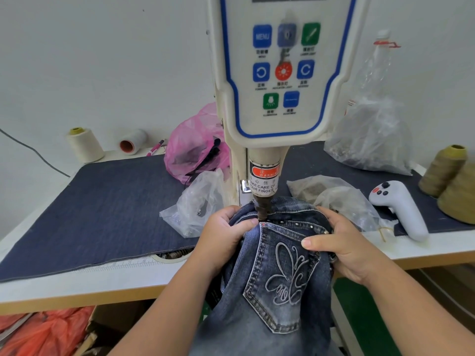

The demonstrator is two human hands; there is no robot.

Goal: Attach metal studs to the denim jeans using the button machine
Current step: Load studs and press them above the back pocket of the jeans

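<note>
Jeans [277,299] lie over the front edge of the table [123,281], with the back pocket [282,276] facing up and its top edge right under the brown punch head of the button machine [276,73]. A row of small metal studs [295,223] already runs along the top of the pocket, from near the punch toward the right.

The left hand [223,238] grips the denim just left of the punch, fingers curled round a fold of cloth and the thumb pressing on top, very close to the punch head. The right hand [339,246] holds the waistband at the right corner of the pocket, thumb lying across the cloth and fingers curled under it.

On the table a dark denim sheet [102,214] is spread. Near the machine are clear plastic bags [198,206], a pink bag [195,150], thread cones [84,145] and a white handheld controller [401,209].
</note>
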